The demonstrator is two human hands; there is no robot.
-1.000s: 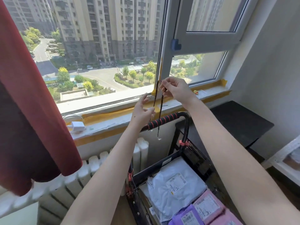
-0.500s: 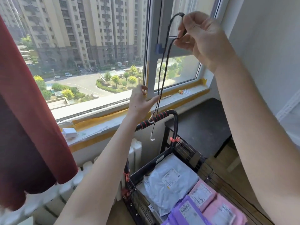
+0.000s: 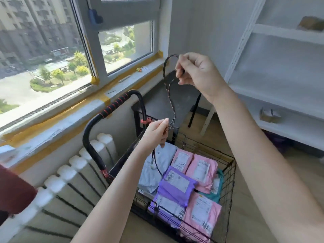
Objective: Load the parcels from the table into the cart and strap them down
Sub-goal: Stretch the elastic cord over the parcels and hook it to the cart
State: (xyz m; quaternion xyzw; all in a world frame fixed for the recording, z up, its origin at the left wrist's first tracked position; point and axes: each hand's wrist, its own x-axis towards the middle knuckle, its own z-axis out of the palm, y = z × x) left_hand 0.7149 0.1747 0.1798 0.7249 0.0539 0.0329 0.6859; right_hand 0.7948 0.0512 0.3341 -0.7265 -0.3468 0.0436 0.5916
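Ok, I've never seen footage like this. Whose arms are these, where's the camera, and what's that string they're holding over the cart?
There is no machine here. The two bare arms are a person's, and the one picture comes from a camera worn on their head, looking forward and down. The right hand pinches a dark cord up high, where it loops. The left hand grips it lower down, and its loose end dangles over the parcels. Below stands a black wire cart with a curved handle, holding pink parcels, purple parcels and a grey parcel. A radiator is on the left, and white shelves are on the right.
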